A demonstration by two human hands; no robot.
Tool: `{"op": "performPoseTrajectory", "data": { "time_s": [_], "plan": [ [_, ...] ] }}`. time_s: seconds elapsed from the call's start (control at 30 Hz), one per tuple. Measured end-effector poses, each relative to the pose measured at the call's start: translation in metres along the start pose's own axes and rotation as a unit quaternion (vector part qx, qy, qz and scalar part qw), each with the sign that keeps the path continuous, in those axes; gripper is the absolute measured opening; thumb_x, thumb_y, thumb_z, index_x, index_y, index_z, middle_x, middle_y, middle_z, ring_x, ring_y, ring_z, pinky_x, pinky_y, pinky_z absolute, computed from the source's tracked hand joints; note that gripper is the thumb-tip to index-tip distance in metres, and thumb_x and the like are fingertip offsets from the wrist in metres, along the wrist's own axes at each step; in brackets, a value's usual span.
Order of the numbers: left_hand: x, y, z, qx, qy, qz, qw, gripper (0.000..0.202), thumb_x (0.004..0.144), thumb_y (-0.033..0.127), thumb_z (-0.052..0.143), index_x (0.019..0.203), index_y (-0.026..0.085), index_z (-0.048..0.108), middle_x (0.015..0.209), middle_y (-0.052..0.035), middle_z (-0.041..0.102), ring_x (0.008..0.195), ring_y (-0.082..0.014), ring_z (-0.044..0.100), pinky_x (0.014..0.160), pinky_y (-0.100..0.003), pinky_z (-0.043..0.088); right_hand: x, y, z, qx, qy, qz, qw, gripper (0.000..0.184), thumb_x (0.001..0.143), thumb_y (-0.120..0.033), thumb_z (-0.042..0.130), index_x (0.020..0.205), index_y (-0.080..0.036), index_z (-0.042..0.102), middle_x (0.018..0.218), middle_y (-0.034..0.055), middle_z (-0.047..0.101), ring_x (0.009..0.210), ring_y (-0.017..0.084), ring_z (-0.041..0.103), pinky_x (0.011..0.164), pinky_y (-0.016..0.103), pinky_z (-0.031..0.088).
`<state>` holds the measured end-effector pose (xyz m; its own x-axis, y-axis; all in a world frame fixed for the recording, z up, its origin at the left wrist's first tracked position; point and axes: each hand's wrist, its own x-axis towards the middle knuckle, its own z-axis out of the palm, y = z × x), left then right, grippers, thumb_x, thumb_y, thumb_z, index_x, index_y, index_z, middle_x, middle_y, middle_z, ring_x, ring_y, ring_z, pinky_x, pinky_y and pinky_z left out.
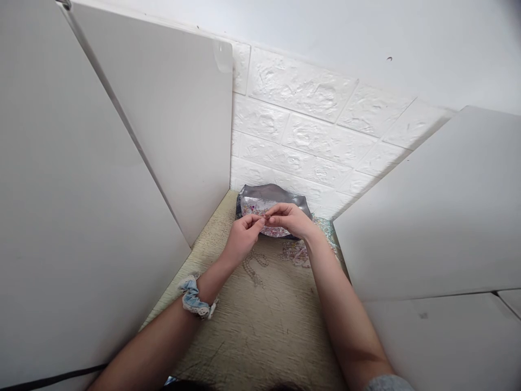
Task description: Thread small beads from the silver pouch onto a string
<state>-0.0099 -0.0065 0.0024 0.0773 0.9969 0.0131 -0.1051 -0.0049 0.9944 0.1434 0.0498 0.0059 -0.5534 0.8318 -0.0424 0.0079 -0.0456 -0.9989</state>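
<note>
My left hand (244,236) and my right hand (290,220) meet fingertip to fingertip above the table. Both are closed in a pinch, and whatever is between the fingers is too small to make out. Directly behind them lies a grey pouch (273,192) with a clear window, through which many small colourful beads show. Just below my left hand a pale beaded strand (255,266) curls on the table; whether it reaches up into the fingers cannot be seen. Pinkish bead strands (296,253) lie under my right wrist.
More pale blue and yellow beads (324,225) sit at the back right, partly behind my right forearm. The scratched wooden table (268,331) is hemmed in by white panels (175,108) on the left and right (431,228). A white brick-pattern wall (303,133) stands behind.
</note>
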Motion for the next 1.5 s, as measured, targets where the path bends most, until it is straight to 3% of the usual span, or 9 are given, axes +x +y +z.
{"op": "performPoseTrajectory", "data": {
  "time_s": [0.2, 0.6, 0.87, 1.13, 1.3, 1.4, 1.5],
  "plan": [
    [0.000, 0.000, 0.000, 0.007, -0.003, -0.001, 1.000, 0.022, 0.071, 0.036, 0.052, 0.069, 0.013, 0.053, 0.041, 0.0077, 0.032, 0.036, -0.0035, 0.028, 0.039, -0.019, 0.021, 0.001, 0.000, 0.003, 0.007, -0.001, -0.011, 1.000, 0.016, 0.060, -0.019, 0.068, 0.075, -0.018, 0.063, 0.071, -0.0010, 0.061, 0.067, 0.007, 0.055, 0.065, 0.022, 0.043],
    [-0.001, 0.000, -0.001, -0.017, -0.011, -0.011, 1.000, 0.024, 0.071, 0.035, 0.054, 0.065, 0.012, 0.054, 0.040, 0.0074, 0.033, 0.035, -0.0033, 0.029, 0.037, -0.018, 0.021, 0.001, -0.001, 0.005, -0.016, -0.004, -0.014, 1.000, 0.015, 0.061, -0.021, 0.067, 0.075, -0.018, 0.063, 0.074, 0.0001, 0.062, 0.069, 0.009, 0.055, 0.067, 0.024, 0.043],
    [0.000, 0.000, -0.003, -0.060, -0.016, -0.053, 0.997, 0.026, 0.070, 0.036, 0.055, 0.071, 0.010, 0.060, 0.064, -0.0022, 0.058, 0.032, -0.0010, 0.036, 0.033, -0.018, 0.020, -0.002, -0.012, 0.012, -0.100, -0.001, -0.024, 0.995, 0.015, 0.063, -0.024, 0.065, 0.076, -0.016, 0.063, 0.070, 0.0008, 0.062, 0.067, 0.010, 0.055, 0.067, 0.025, 0.043],
    [0.005, -0.011, -0.004, -0.174, -0.022, -0.099, 0.979, 0.022, 0.066, 0.031, 0.061, 0.068, 0.009, 0.059, 0.061, 0.0000, 0.055, 0.032, 0.0025, 0.032, 0.031, -0.013, 0.016, -0.008, -0.026, 0.018, -0.280, 0.036, -0.044, 0.958, 0.018, 0.073, -0.028, 0.052, 0.074, -0.015, 0.063, 0.073, 0.0027, 0.062, 0.070, 0.012, 0.055, 0.064, 0.024, 0.041],
    [0.003, -0.008, -0.002, -0.273, -0.073, -0.166, 0.945, 0.018, 0.064, 0.026, 0.064, 0.070, 0.011, 0.056, 0.059, 0.0028, 0.052, 0.031, 0.0041, 0.028, 0.028, -0.010, 0.014, -0.012, -0.032, 0.022, -0.369, 0.053, -0.052, 0.927, 0.018, 0.077, -0.026, 0.046, 0.071, -0.015, 0.059, 0.069, 0.0009, 0.060, 0.065, 0.010, 0.053, 0.059, 0.023, 0.038],
    [0.003, -0.007, -0.003, -0.308, -0.089, -0.187, 0.929, 0.016, 0.065, 0.024, 0.064, 0.072, 0.011, 0.056, 0.059, 0.0037, 0.051, 0.031, 0.0047, 0.026, 0.028, -0.009, 0.013, -0.014, -0.036, 0.023, -0.399, 0.052, -0.062, 0.913, 0.018, 0.078, -0.026, 0.044, 0.072, -0.016, 0.059, 0.070, 0.0005, 0.060, 0.065, 0.010, 0.053, 0.059, 0.023, 0.037],
    [0.004, -0.008, -0.004, -0.303, -0.078, -0.180, 0.933, 0.016, 0.066, 0.024, 0.063, 0.074, 0.011, 0.057, 0.059, 0.0034, 0.051, 0.032, 0.0045, 0.027, 0.027, -0.009, 0.014, -0.015, -0.038, 0.023, -0.411, 0.047, -0.069, 0.908, 0.016, 0.077, -0.024, 0.047, 0.077, -0.018, 0.062, 0.076, 0.0008, 0.062, 0.071, 0.011, 0.054, 0.062, 0.023, 0.037]
  ]
}}
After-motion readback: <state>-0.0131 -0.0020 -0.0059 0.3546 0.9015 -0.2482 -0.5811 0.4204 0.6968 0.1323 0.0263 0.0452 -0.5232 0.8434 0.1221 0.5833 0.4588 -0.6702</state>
